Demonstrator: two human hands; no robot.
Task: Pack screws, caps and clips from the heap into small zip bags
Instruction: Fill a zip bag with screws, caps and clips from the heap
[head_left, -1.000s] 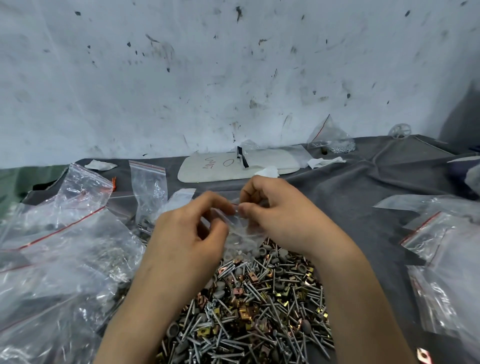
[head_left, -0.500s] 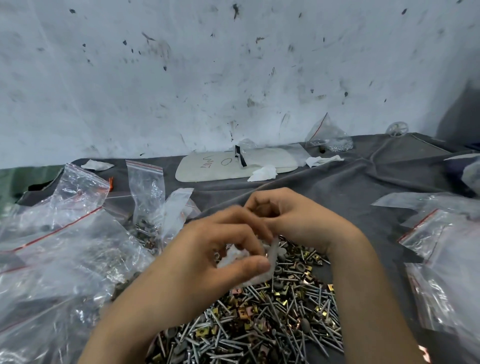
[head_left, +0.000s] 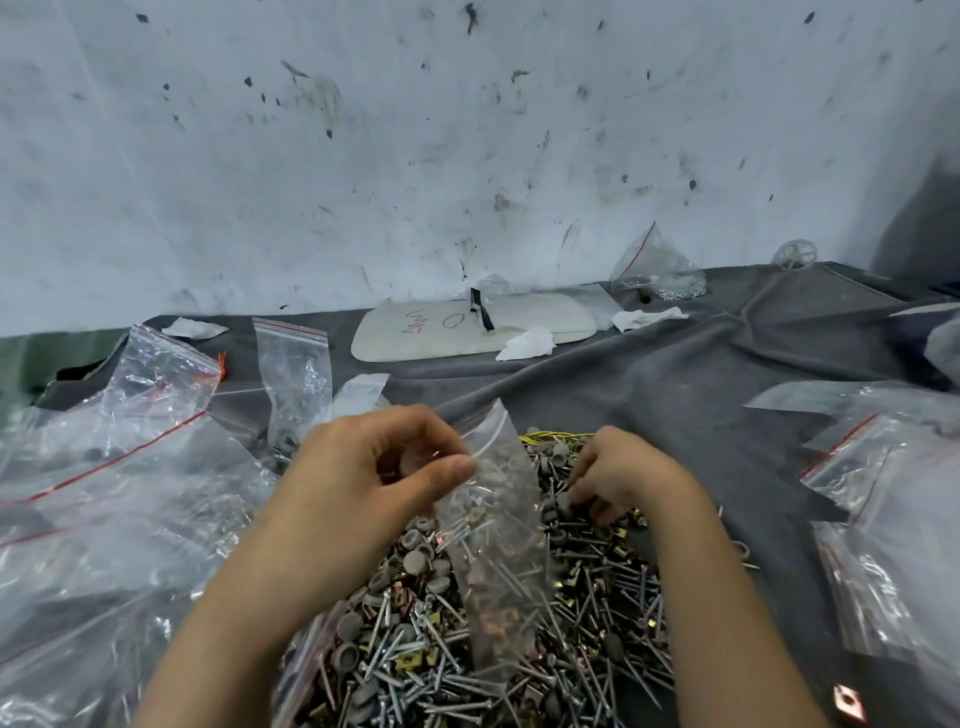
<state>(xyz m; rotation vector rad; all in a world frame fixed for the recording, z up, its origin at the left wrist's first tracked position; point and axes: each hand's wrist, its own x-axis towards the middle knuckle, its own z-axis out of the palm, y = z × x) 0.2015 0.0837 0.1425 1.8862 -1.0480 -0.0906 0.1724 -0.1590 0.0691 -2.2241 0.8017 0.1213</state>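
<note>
Head view: the right hand (head_left: 618, 473) has left the small zip bag (head_left: 498, 545), now pinched at its mouth by the left hand (head_left: 374, 467) alone over the heap (head_left: 587, 623), and curls among the grey caps (head_left: 550, 452), its grip unclear, so filling is probably starting.

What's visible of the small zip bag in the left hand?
The small zip bag is clear thin plastic, long and narrow, with a faint red line near its mouth. The left hand pinches its upper edge between thumb and fingers; mouth end up, the rest hangs tilted over the heap of screws, caps and clips, which shows through it. Whether anything is inside, or whether its lower end touches the heap, I cannot tell.
</note>
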